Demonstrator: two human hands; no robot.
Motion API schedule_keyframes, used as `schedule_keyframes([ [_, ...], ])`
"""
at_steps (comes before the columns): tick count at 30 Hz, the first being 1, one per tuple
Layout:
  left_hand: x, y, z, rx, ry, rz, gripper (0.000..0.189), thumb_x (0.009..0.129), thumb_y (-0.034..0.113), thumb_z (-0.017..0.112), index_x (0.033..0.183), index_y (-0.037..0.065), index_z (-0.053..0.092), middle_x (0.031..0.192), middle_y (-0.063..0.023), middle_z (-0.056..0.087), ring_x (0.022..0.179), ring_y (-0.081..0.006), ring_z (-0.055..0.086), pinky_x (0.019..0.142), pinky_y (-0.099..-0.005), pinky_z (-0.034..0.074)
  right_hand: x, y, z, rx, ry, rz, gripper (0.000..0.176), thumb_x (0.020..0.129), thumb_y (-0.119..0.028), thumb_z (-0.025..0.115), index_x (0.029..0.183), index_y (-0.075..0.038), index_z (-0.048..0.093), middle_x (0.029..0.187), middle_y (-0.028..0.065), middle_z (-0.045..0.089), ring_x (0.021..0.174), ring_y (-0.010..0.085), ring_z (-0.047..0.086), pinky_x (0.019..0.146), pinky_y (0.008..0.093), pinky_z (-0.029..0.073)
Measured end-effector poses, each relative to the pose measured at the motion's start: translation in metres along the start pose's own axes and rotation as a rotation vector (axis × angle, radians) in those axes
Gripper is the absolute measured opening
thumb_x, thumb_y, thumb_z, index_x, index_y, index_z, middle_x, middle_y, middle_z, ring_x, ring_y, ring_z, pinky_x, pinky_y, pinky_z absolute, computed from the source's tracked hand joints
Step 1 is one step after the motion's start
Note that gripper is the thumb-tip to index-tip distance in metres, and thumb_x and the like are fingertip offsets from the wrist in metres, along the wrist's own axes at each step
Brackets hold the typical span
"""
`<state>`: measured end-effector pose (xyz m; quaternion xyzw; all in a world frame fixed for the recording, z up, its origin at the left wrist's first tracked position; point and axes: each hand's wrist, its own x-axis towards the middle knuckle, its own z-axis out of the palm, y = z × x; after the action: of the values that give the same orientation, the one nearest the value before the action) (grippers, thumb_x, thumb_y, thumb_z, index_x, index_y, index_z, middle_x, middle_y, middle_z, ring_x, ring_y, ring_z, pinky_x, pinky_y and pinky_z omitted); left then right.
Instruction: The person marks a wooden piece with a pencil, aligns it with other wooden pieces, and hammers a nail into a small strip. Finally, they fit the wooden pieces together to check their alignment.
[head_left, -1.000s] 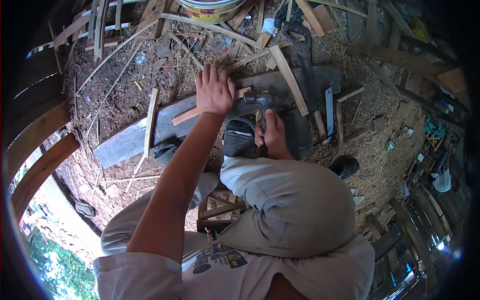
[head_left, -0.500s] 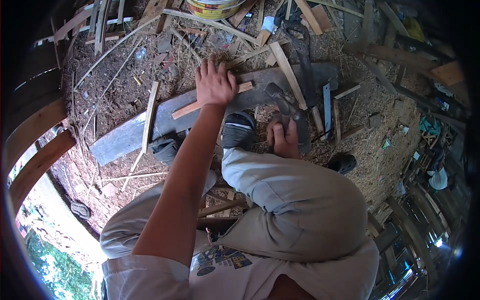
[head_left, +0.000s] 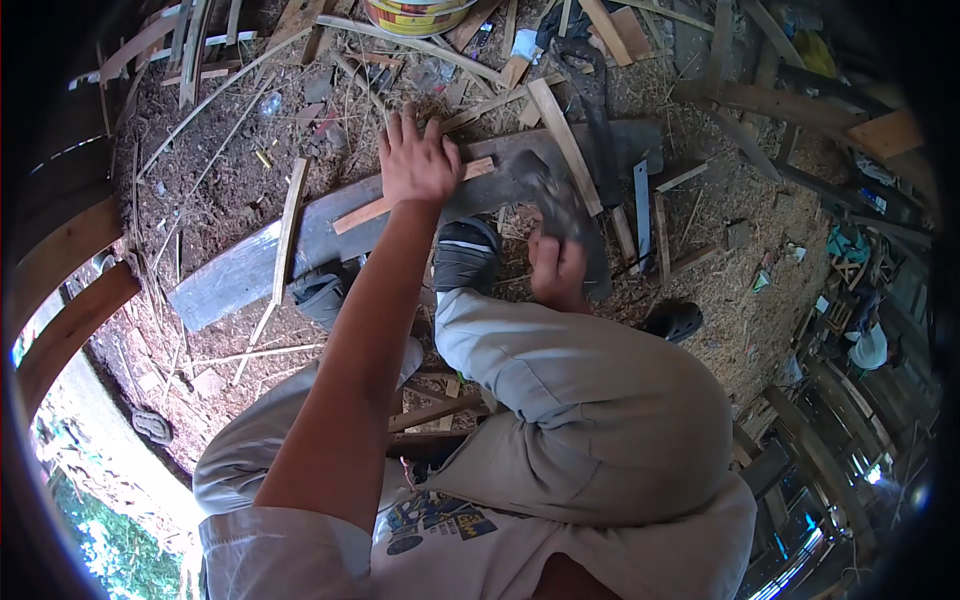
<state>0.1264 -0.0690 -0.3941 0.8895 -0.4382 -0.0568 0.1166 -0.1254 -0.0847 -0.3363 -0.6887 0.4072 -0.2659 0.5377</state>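
My left hand (head_left: 418, 168) lies flat with its fingers spread, across a short wooden strip (head_left: 362, 216) on a long grey plank (head_left: 225, 280). The strip's ends show on both sides of the palm. My right hand (head_left: 558, 272) is closed around a hammer (head_left: 545, 188), whose head is slightly blurred and points toward the strip's right end. Most of the hammer's handle is hidden by the hand. Right of the hammer, a pale wooden strip (head_left: 565, 145) rests across the plank, beside a dark handsaw (head_left: 600, 130).
My sandalled foot (head_left: 467, 255) is close to the plank's near edge. A metal blade-like strip (head_left: 642, 215) lies to the right. At the top stands a yellow bucket (head_left: 418, 18). Loose wooden slats (head_left: 290, 230) and scraps litter the dirt floor, with a dark clog (head_left: 672, 320) near my knee.
The hammer in my right hand has swung up and left, its head nearer the strip's right end. My left hand stays on the strip. The whole view has shifted slightly.
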Motion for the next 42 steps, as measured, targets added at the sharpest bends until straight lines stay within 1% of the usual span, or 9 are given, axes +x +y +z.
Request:
schedule_keyframes([
  [3, -0.001, 0.0, -0.003, 0.013, -0.017, 0.01, 0.047, 0.098, 0.035, 0.052, 0.138, 0.015, 0.067, 0.16, -0.022, 0.048, 0.15, -0.0414, 0.041, 0.124, -0.0565, 0.03, 0.013, 0.002, 0.009, -0.238, 0.065, -0.31, 0.024, 0.103, -0.018, 0.065, 0.119, -0.001, 0.064, 0.087, 0.022, 0.072, 0.08, 0.0389, 0.074, 0.069, 0.0433, 0.055],
  [4, -0.001, 0.0, -0.002, 0.01, -0.018, 0.015, 0.047, 0.098, 0.035, 0.052, 0.137, 0.014, 0.067, 0.16, -0.0219, 0.047, 0.15, -0.0414, 0.041, 0.124, -0.0564, 0.03, 0.014, -0.003, 0.014, -0.227, -0.033, 0.053, 0.023, 0.103, -0.015, 0.063, 0.119, 0.001, 0.064, 0.082, 0.0204, 0.071, 0.076, 0.0412, 0.073, 0.068, 0.045, 0.056],
  [11, -0.001, 0.0, -0.001, 0.008, -0.012, 0.015, 0.049, 0.094, 0.035, 0.054, 0.135, 0.013, 0.067, 0.159, -0.0218, 0.048, 0.149, -0.0415, 0.042, 0.124, -0.0566, 0.03, 0.009, -0.007, 0.002, -0.058, -0.01, 0.093, 0.026, 0.103, -0.013, 0.061, 0.125, 0.0, 0.063, 0.083, 0.0233, 0.071, 0.078, 0.0457, 0.073, 0.068, 0.0434, 0.056],
  [14, -0.003, 0.0, -0.001, 0.012, 0.01, 0.013, 0.048, 0.094, 0.035, 0.054, 0.134, 0.013, 0.068, 0.158, -0.0219, 0.049, 0.148, -0.0417, 0.043, 0.123, -0.0562, 0.031, 0.007, 0.0, 0.002, 0.037, 0.116, -0.355, 0.023, 0.103, -0.012, 0.061, 0.123, -0.002, 0.063, 0.087, 0.0239, 0.072, 0.08, 0.0463, 0.072, 0.068, 0.0439, 0.056],
  [17, -0.002, 0.0, -0.001, -0.016, 0.023, 0.027, 0.047, 0.094, 0.035, 0.054, 0.133, 0.013, 0.068, 0.158, -0.0219, 0.049, 0.147, -0.0418, 0.044, 0.123, -0.0556, 0.031, 0.015, -0.013, 0.004, -0.294, -0.018, -0.405, 0.024, 0.1, -0.012, 0.063, 0.123, -0.002, 0.063, 0.09, 0.0228, 0.072, 0.083, 0.0449, 0.073, 0.071, 0.0436, 0.057],
  [19, 0.0, 0.0, -0.003, -0.001, 0.017, 0.025, 0.047, 0.094, 0.035, 0.054, 0.133, 0.013, 0.068, 0.158, -0.0219, 0.05, 0.147, -0.0418, 0.044, 0.123, -0.0555, 0.031, 0.017, -0.014, 0.016, -0.444, -0.121, 0.083, 0.028, 0.097, -0.011, 0.066, 0.124, -0.003, 0.064, 0.095, 0.0228, 0.073, 0.087, 0.0444, 0.073, 0.074, 0.0429, 0.058],
  [27, -0.002, 0.001, -0.004, 0.009, -0.007, 0.019, 0.047, 0.095, 0.035, 0.053, 0.134, 0.013, 0.067, 0.157, -0.0215, 0.051, 0.147, -0.042, 0.044, 0.123, -0.0553, 0.033, -0.003, 0.015, -0.004, -0.104, 0.048, -0.311, 0.031, 0.097, -0.016, 0.068, 0.127, -0.008, 0.065, 0.098, 0.0189, 0.073, 0.083, 0.0362, 0.074, 0.073, 0.0416, 0.058],
  [35, -0.002, -0.001, -0.001, 0.01, 0.016, 0.026, 0.046, 0.094, 0.035, 0.053, 0.131, 0.011, 0.068, 0.154, -0.0198, 0.053, 0.144, -0.0406, 0.047, 0.122, -0.0554, 0.034, 0.012, -0.021, 0.011, -0.214, -0.07, 0.084, 0.027, 0.103, -0.02, 0.065, 0.126, -0.005, 0.064, 0.085, 0.0211, 0.07, 0.078, 0.0384, 0.073, 0.067, 0.0429, 0.054],
  [42, -0.002, -0.001, 0.0, -0.009, 0.06, 0.022, 0.042, 0.093, 0.034, 0.054, 0.125, 0.01, 0.068, 0.15, -0.0192, 0.055, 0.143, -0.0393, 0.048, 0.119, -0.0554, 0.036, -0.001, -0.013, -0.002, 0.065, 0.048, 0.07, 0.023, 0.106, -0.018, 0.059, 0.122, -0.001, 0.063, 0.082, 0.0047, 0.064, 0.072, 0.0115, 0.057, 0.066, 0.0323, 0.049],
])
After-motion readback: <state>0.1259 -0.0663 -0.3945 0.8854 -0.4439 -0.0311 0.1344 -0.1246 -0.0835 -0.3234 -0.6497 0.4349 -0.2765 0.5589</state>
